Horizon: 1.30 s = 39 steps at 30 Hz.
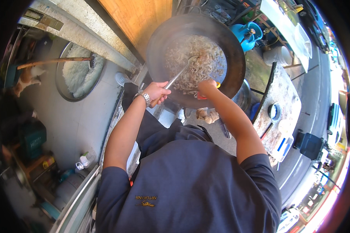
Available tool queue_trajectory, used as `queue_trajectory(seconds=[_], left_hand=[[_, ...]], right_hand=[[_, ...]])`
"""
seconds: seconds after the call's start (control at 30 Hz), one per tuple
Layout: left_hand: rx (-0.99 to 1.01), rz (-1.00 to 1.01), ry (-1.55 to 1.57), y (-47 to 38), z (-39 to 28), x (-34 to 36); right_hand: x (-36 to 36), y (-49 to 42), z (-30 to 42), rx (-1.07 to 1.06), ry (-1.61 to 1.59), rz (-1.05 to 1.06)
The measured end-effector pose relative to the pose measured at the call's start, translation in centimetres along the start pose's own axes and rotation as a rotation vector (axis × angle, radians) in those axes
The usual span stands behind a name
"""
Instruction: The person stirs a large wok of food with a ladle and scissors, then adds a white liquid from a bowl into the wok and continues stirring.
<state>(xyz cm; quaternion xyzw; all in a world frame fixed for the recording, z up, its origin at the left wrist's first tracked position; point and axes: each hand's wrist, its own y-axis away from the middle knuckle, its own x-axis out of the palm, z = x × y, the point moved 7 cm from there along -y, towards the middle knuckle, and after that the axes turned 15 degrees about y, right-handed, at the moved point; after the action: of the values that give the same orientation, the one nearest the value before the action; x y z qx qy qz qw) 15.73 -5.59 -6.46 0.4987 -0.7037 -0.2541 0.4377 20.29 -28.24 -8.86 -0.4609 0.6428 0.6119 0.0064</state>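
A large dark wok (236, 70) stands before me with a mass of thinly sliced, browned food (204, 46), possibly meat, in it. Light steam hangs over it. My left hand (158, 93), with a metal watch at the wrist, grips a long-handled metal ladle (179, 74) by its wooden handle end. The ladle's head rests among the slices. Over the wok's near right part, my right hand (207, 88) is closed on a small red and yellow object (202, 96). The fist hides most of that object, so its kind is unclear.
Left, a wide metal basin (59, 84) holds white rice-like food and a wooden-handled tool (55, 60). A cat (27, 78) is beside it. A blue gas cylinder (246, 35) stands beyond the wok. Right, a worn table (285, 96) bears a small bowl (274, 112).
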Motion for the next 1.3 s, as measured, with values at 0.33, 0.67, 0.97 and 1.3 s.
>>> queue_trajectory(seconds=[0.33, 0.67, 0.97, 1.3], left_hand=[[-0.014, -0.007, 0.018, -0.2, 0.3, -0.2], [-0.004, -0.001, 0.025, -0.1, 0.1, -0.1], [0.006, 0.005, -0.004, -0.4, 0.2, -0.3], [0.043, 0.024, 0.027, -1.9, 1.2, 3.5]], right_hand=[[0.0, 2.4, -2.3, -0.132, -0.123, 0.082], [1.6, 1.4, -4.0, -0.100, -0.146, 0.111], [0.2, 5.3, -5.1, 0.004, -0.093, 0.178], [0.3, 8.1, -6.1, 0.007, -0.341, -0.009]])
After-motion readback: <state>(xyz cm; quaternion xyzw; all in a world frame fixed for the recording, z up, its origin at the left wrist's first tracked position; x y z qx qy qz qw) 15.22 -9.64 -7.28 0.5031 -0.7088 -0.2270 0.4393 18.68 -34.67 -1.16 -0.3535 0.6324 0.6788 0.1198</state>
